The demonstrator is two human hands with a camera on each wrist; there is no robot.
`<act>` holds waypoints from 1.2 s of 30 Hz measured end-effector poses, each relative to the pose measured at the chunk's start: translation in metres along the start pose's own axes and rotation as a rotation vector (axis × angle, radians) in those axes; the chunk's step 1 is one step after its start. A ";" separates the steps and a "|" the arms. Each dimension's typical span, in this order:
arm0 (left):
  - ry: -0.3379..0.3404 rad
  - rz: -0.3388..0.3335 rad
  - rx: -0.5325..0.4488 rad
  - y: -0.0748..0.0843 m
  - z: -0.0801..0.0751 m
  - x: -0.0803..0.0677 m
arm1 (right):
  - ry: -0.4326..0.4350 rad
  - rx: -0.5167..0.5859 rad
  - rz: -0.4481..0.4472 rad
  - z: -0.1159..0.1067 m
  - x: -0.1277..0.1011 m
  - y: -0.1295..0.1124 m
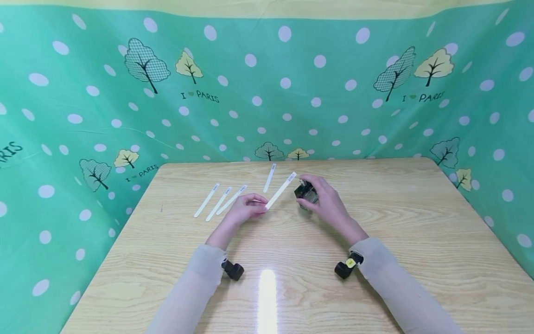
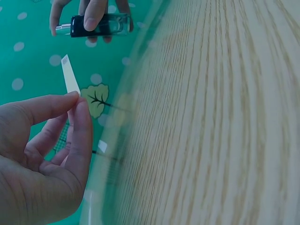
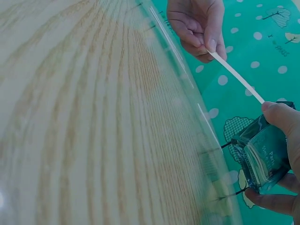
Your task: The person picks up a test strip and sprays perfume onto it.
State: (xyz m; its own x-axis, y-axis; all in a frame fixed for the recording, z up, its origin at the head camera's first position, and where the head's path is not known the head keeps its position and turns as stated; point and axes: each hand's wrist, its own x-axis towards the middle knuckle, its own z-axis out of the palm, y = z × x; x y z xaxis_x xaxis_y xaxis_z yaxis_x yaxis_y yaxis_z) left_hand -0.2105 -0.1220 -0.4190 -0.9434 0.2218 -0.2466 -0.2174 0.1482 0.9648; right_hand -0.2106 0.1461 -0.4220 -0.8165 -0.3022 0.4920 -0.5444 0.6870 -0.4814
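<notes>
My left hand (image 1: 246,208) pinches a white paper test strip (image 1: 282,190) by its lower end, between thumb and fingertips. The strip slants up and to the right, with small printing near its far end. In my right hand (image 1: 331,202) is a square glass perfume bottle (image 1: 309,196), gripped between thumb and fingers, with lettering on its face in the right wrist view. From the left wrist view, the bottle (image 2: 121,24) lies tilted on its side, its clear nozzle end toward the left. The strip's printed end is near the bottle but apart from it in the head view.
Several more white strips lie on the wooden table (image 1: 417,241): a group (image 1: 206,201) left of my left hand and a single strip (image 1: 270,178) farther back. Behind the table hangs a green dotted cloth (image 1: 233,134). Each wrist wears a small black camera (image 1: 232,270).
</notes>
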 end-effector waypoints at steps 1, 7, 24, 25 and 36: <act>0.000 0.002 0.000 0.000 0.001 0.000 | 0.002 0.002 -0.001 0.000 0.000 0.000; 0.004 -0.003 -0.002 0.001 0.004 0.000 | 0.004 -0.007 0.001 0.001 0.000 -0.001; -0.019 0.008 0.017 0.005 0.007 0.001 | 0.039 -0.044 -0.020 0.003 0.004 -0.004; -0.021 0.008 0.019 0.005 0.007 0.001 | 0.039 -0.047 -0.019 0.003 0.004 -0.004; -0.029 0.022 0.032 0.006 0.008 0.002 | 0.037 -0.049 0.045 0.004 0.003 -0.004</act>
State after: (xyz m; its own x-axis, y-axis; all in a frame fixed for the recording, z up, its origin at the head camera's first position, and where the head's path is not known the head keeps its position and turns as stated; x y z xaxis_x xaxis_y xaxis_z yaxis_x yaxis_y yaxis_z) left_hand -0.2118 -0.1128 -0.4144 -0.9400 0.2531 -0.2286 -0.1885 0.1733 0.9667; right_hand -0.2119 0.1398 -0.4217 -0.8314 -0.2464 0.4980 -0.4968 0.7310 -0.4678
